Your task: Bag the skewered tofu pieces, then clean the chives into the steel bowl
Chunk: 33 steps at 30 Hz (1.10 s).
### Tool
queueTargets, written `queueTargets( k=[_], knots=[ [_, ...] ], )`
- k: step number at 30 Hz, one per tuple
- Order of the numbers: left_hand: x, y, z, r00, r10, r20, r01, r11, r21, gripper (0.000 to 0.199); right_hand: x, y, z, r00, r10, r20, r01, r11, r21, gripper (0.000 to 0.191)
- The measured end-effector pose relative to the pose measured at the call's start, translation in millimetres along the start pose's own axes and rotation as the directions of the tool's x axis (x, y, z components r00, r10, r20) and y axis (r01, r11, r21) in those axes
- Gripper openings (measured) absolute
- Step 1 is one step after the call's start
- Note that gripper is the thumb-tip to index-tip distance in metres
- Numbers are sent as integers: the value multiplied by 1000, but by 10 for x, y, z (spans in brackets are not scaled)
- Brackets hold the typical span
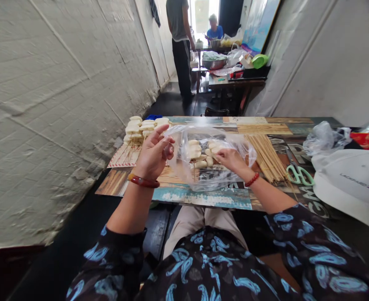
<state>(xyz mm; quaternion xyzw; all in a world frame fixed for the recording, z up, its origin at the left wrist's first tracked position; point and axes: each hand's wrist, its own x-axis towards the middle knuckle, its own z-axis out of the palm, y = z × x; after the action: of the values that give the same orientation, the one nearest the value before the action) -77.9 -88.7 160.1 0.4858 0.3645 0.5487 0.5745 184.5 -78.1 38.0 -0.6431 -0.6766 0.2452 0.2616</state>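
A clear plastic bag [184, 167] lies spread on the table, with pale oblong food pieces [200, 164] inside, some stacked. My left hand [154, 148] is raised at the bag's left edge, fingers apart and nothing visible in them. Reaching into the bag, my right hand [230, 159] has its fingers pinched together at a pale oblong piece [214, 147]; the fingertips partly cover it. Bamboo skewers [265, 156] lie in a bundle right of the bag. On the far left, skewered pale pieces [133, 129] are piled over a red-and-white paper [121, 156].
Green-handled scissors [300, 173], a white cap [347, 179] and a crumpled plastic bag [324, 138] lie at the right of the patterned table [203, 197]. A rough wall [62, 104] runs along the left. Beyond stand a person [181, 46], tables and a metal bowl [215, 63]; another person [215, 32] sits farther back.
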Motion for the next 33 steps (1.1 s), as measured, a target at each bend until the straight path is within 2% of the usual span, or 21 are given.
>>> queueTargets(
  k=[1, 3, 6, 10, 13, 17, 19, 21, 26, 33],
  knots=[
    [-2, -7, -13, 1000, 13, -5, -13, 1000, 1, 42, -19, 103, -82, 998, -24, -60, 15, 988, -153, 18],
    [-6, -30, -24, 999, 45, -10, -45, 999, 11, 42, -43, 264, -174, 996, -24, -87, -7, 942, -336, 20],
    [-14, -76, -8, 998, 64, 4, -64, 998, 30, 43, -29, 364, -168, 999, 24, -24, -32, 914, -405, 24],
    [-30, -98, 25, 999, 44, 29, -45, 999, 24, 45, 50, 330, -108, 998, 52, 28, -40, 945, -325, 24],
    [-38, -85, 34, 999, 30, 31, -31, 999, 14, 46, 108, 301, -125, 997, 79, 0, -77, 966, -249, 21],
    [-27, -85, 50, 999, 7, 43, -5, 999, -34, 43, 148, 245, -143, 987, 155, -49, -153, 987, 38, 20],
    [-17, -91, 68, 999, 0, 52, 3, 998, -63, 41, 152, 184, -85, 984, 178, -17, -170, 964, 206, 19],
    [-9, -90, 86, 999, -3, 49, 7, 997, -83, 39, 152, 115, 33, 980, 193, 44, -197, 932, 304, 16],
    [-12, -40, 109, 1000, -2, 23, 5, 995, -95, 37, 121, -32, 362, 971, 189, 143, -223, 936, 272, 19],
    [-58, 42, 78, 1000, -21, -12, 20, 996, -92, 41, 118, -352, 392, 991, 125, 56, -129, 989, 77, 18]
  ],
)
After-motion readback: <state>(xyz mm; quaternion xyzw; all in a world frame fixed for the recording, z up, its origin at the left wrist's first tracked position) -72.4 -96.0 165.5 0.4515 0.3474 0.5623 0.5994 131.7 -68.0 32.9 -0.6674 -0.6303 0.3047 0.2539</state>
